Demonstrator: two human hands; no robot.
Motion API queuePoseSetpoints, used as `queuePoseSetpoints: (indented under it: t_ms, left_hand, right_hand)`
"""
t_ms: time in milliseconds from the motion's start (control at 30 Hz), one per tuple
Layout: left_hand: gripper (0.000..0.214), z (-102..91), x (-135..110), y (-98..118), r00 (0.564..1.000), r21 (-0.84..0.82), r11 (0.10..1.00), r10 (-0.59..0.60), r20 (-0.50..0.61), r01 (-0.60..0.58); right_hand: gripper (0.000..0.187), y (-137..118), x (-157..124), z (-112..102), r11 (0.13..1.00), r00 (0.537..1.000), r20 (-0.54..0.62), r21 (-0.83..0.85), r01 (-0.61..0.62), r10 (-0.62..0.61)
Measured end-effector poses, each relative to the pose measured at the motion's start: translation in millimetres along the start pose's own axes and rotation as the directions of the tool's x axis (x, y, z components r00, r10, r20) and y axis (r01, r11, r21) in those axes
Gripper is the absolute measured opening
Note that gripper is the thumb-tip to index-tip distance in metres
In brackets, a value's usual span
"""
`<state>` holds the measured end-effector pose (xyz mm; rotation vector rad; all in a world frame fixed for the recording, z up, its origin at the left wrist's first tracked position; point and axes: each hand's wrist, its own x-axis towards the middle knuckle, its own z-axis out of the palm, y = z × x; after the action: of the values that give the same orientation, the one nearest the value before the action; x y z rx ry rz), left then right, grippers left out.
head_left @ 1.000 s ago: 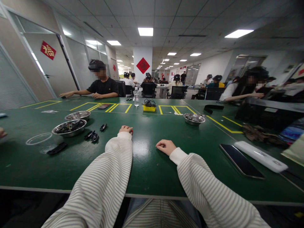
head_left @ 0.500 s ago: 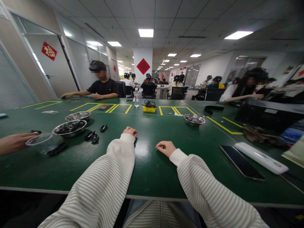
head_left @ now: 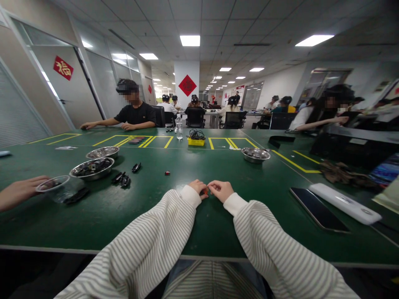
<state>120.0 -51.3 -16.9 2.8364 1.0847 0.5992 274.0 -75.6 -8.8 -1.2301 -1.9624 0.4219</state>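
orange piece (head_left: 205, 192) at the hands (head_left: 196, 186), green yellow-taped table (head_left: 77, 224), ceiling lights (head_left: 190, 40) overhead

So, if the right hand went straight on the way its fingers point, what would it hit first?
Most likely the left hand, just ahead of the right hand and seemingly holding a small orange piece. Whether the hands touch is hard to tell.

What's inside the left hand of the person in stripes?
A small orange piece peeks out of the left hand; the hand covers the rest, so its full shape, and anything else inside, can't be seen.
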Motion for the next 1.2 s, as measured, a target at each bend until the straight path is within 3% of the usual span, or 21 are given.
queuePoseSetpoints:
  t_ms: [100, 200, 267, 367, 433, 500, 733, 900, 1200]
  left_hand:
    - [0.033, -5.1, -1.1, -13.3, 0.996, 0.003, 0.997, -0.074, -0.042, 0.074]
    - [0.035, -15.8, -4.4, -40.4, 0.963, 0.040, 0.972, -0.224, -0.147, 0.232]
    - [0.034, -24.1, -8.9, -62.9, 0.903, 0.080, 0.916, -0.368, -0.220, 0.393]
    - [0.035, -34.0, -17.4, -94.3, 0.765, 0.135, 0.760, -0.596, -0.244, 0.635]
    - [0.039, -37.1, -21.6, -109.1, 0.679, 0.176, 0.655, -0.708, -0.194, 0.735]
    - [0.036, -37.6, -23.3, -117.1, 0.652, 0.212, 0.623, -0.749, -0.115, 0.753]
    - [0.026, -29.7, -14.2, -103.0, 0.785, 0.209, 0.768, -0.619, 0.006, 0.605]
    - [0.026, -25.5, -9.2, -78.5, 0.894, 0.118, 0.887, -0.447, -0.027, 0.447]
    - [0.023, -14.0, -8.2, -43.4, 0.966, -0.046, 0.974, -0.227, -0.122, 0.223]
  right_hand:
    - [0.019, -1.7, -0.2, 0.2, 0.999, 0.998, 0.059, -0.045, -0.004, 0.006]
    - [0.022, -0.7, 0.1, 1.7, 0.995, 0.991, 0.128, -0.095, -0.021, 0.033]
    - [0.026, 1.5, 0.4, 2.8, 0.994, 0.982, 0.184, -0.109, -0.022, 0.042]
    - [0.031, 5.1, 0.6, 3.5, 0.993, 0.967, 0.253, -0.115, -0.005, 0.035]
    - [0.030, 6.1, 0.6, 3.0, 0.993, 0.963, 0.269, -0.118, 0.001, 0.031]
    - [0.028, 5.8, 0.4, 2.5, 0.993, 0.961, 0.275, -0.115, 0.007, 0.025]
    - [0.013, 2.2, -0.7, 2.3, 0.987, 0.967, 0.248, -0.137, 0.086, -0.049]
    - [0.011, 2.1, -1.1, 2.0, 0.966, 0.972, 0.172, -0.173, 0.190, -0.160]
    - [0.020, 5.3, -1.6, 5.1, 0.977, 0.978, 0.141, -0.129, 0.169, -0.150]
